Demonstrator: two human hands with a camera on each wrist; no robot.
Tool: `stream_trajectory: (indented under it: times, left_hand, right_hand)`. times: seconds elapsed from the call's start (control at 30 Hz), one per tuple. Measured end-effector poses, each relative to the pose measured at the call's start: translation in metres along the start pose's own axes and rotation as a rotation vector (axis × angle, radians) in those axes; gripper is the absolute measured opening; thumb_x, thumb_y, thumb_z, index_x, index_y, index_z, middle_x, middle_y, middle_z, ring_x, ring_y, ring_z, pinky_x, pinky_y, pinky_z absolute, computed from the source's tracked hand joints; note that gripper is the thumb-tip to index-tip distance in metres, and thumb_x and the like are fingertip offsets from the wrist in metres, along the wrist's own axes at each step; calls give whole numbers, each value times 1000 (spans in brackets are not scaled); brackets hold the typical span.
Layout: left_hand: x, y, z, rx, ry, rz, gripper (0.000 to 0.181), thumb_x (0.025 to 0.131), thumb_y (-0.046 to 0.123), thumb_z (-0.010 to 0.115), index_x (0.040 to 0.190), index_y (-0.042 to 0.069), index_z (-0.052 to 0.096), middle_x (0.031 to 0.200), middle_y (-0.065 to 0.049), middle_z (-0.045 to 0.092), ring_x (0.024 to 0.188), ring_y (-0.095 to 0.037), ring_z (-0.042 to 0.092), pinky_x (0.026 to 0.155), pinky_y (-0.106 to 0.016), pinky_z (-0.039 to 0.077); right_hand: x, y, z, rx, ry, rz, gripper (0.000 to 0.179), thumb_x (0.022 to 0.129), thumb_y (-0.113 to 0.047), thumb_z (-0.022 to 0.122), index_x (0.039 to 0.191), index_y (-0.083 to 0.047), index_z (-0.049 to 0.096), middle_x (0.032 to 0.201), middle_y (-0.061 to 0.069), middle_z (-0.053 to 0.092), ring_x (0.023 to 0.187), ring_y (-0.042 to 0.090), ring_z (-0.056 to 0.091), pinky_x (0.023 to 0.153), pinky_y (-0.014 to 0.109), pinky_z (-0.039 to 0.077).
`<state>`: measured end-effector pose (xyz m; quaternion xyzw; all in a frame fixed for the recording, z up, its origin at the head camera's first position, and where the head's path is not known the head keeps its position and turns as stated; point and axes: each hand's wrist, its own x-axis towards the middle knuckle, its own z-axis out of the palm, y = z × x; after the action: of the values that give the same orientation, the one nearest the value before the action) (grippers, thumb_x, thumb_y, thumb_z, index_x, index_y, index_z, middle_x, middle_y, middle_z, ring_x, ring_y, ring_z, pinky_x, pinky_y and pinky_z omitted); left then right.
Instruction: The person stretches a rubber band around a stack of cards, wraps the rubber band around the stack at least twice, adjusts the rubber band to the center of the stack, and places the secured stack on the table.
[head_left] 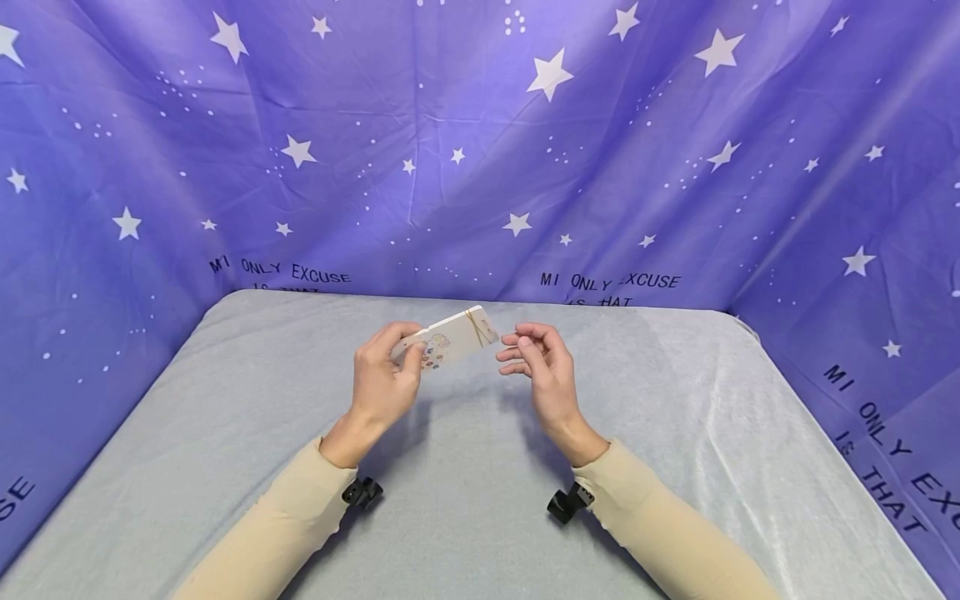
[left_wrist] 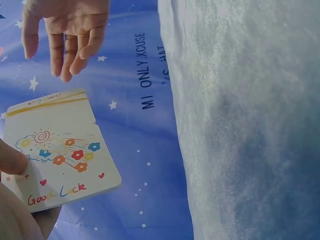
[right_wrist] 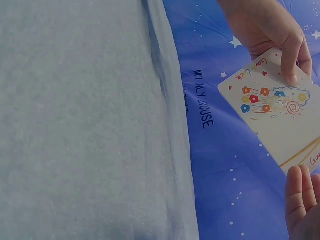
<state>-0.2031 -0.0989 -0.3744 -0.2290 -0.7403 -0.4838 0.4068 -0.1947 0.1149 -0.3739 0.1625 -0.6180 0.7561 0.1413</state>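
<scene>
My left hand (head_left: 381, 377) holds a thin white notepad (head_left: 459, 335) by its near left end, thumb on the printed face and fingers behind. The cover carries flowers, a cloud, a swirl sun and the words "Good Luck", plainest in the left wrist view. A yellowish elastic band (left_wrist: 47, 104) runs round the notepad's far end in two strands. Held tilted, the notepad is above the table. My right hand (head_left: 551, 379) is just right of the banded end, fingers loosely bent and holding nothing. In the head view a small gap separates its fingertips from the notepad.
A pale grey-blue cloth covers the table (head_left: 480, 500). Purple-blue curtains (head_left: 465, 108) with white stars and black lettering stand behind it and on both sides. Each beige sleeve has a small black camera (head_left: 363, 493) at the wrist.
</scene>
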Motion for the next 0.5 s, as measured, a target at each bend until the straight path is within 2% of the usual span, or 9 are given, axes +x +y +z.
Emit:
stream_trajectory:
  times: [0.2, 0.4, 0.5]
  left_hand:
    - [0, 0, -1, -8, 11, -9, 19, 76, -12, 67, 88, 3, 67, 85, -11, 70, 75, -26, 69, 53, -34, 55]
    - [1, 4, -1, -37, 15, -41, 18, 75, -14, 68, 87, -1, 66, 83, -15, 70, 74, -27, 69, 55, -34, 56]
    - [5, 13, -2, -68, 9, -70, 17, 75, -18, 66, 86, -5, 64, 82, -19, 69, 73, -31, 69, 56, -34, 57]
  right_hand:
    - [2, 4, 0, -14, 33, 37, 27, 96, -5, 51, 115, 13, 46, 101, 26, 58, 77, 24, 64, 64, 36, 57]
    - [3, 7, 0, -28, 53, 86, 17, 94, -1, 52, 110, 6, 51, 103, 31, 56, 73, 20, 63, 61, 33, 56]
    - [3, 8, 0, -28, 49, 105, 17, 94, -1, 53, 109, 5, 51, 104, 33, 54, 72, 20, 63, 60, 32, 56]
